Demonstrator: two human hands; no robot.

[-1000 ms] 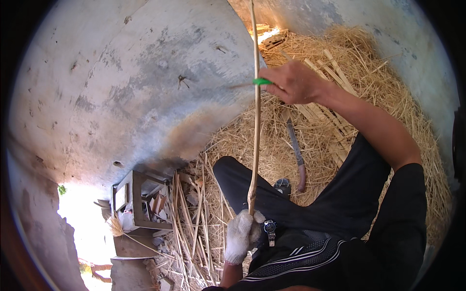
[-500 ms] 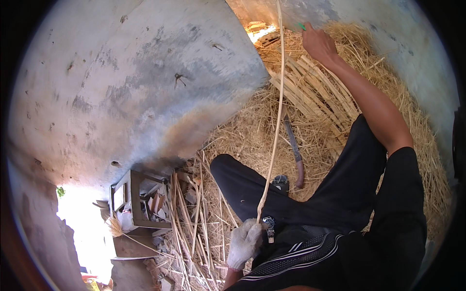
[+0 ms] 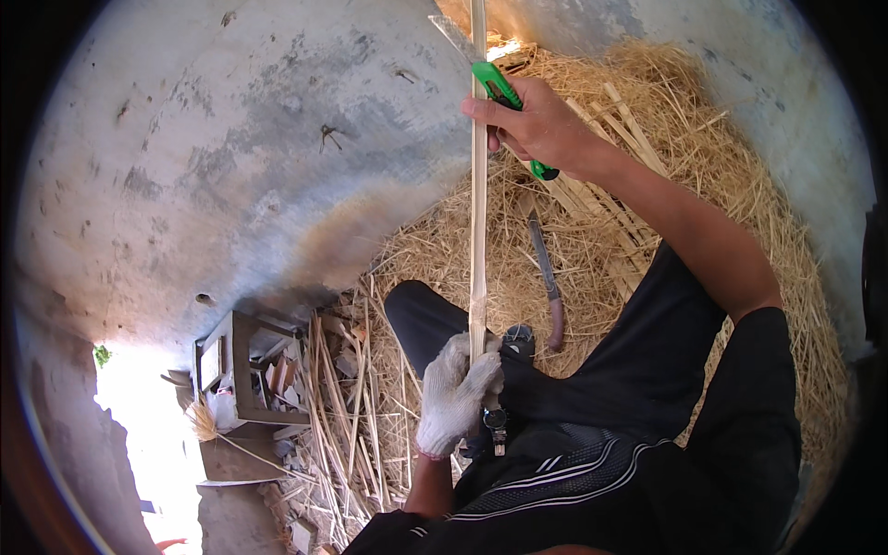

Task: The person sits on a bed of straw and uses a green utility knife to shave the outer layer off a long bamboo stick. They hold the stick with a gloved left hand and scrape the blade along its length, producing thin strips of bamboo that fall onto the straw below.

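Note:
My left hand [image 3: 456, 393], in a pale knitted glove, is closed around the lower end of a long pale strip that looks like bamboo [image 3: 478, 231]. The strip stands nearly upright in view and runs out past the top edge. Farther up, my bare right hand [image 3: 536, 125] grips a green utility knife [image 3: 498, 85]. Its blade is extended and crosses the strip, pointing up and to the left. My right thumb lies against the strip just below the blade.
A machete with a brown handle [image 3: 555, 324] lies on the straw [image 3: 439, 250] between my legs. Split strips [image 3: 601, 208] are stacked beyond it. At left are a wooden frame holding rubble [image 3: 242, 370], a straw broom [image 3: 201, 421] and more loose strips [image 3: 338, 416]. Stained walls [image 3: 231, 166] enclose the place.
My right hand has come left and nearer, bringing the knife to the strip. My left hand has risen, and the strip now stands straighter with its wider face showing.

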